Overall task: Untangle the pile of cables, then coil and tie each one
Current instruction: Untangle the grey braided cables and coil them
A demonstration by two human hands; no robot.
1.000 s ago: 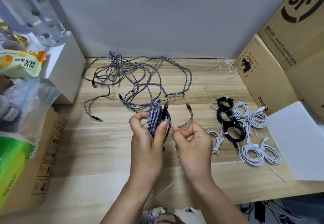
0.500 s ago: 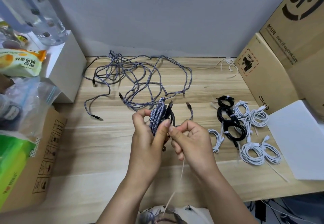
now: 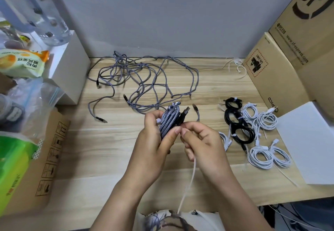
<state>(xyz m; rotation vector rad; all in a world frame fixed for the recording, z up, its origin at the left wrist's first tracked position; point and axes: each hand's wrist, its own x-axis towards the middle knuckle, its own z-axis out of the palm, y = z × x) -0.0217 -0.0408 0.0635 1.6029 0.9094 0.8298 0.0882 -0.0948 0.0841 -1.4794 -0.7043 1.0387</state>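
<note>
the wooden table (image 3: 112, 151) is carrying everything, with two cardboard boxes (image 3: 282, 79) standing along its right edge and one more cardboard box (image 3: 45, 169) at its left edge, beside a white box (image 3: 72, 71); what the boxes are holding is not showing. a loose tangle of grey braided cables (image 3: 144, 79) is sprawling across the back middle of the table; how many cables are in it i cannot tell. near the right edge three black coils (image 3: 240, 126) are lying in a row, tied with white ties, and about six white coils (image 3: 262, 151) are lying around them, the exact count unclear. over the front middle, the left hand (image 3: 151, 151) is gripping one folded grey bundle (image 3: 169, 122), fingers curled round it, its long axis running toward the back wall and its looped end pointing away from the person. the right hand (image 3: 204, 144) is pinching one white tie (image 3: 189, 180), which is trailing down toward the front edge.
</note>
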